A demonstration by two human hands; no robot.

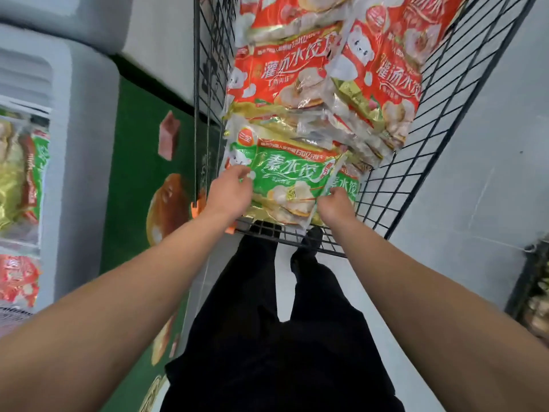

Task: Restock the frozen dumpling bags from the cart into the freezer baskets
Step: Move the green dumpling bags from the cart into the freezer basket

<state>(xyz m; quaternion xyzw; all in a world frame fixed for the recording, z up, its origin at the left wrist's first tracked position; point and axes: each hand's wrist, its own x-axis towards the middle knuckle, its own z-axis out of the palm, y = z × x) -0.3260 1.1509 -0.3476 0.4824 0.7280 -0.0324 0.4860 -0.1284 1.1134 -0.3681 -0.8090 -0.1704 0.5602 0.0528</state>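
Observation:
A black wire cart in front of me holds several dumpling bags. Nearest me lies a green dumpling bag; red dumpling bags are stacked beyond it. My left hand grips the green bag's left edge, fingers curled over it. My right hand grips the bag's right edge, where a second green bag peeks out beneath. At the far left, the open freezer shows green and red bags in its baskets.
The freezer's green side panel with food pictures runs between freezer and cart. My legs in black trousers stand just behind the cart's near rim. A dark crate with goods sits at the right edge on the grey floor.

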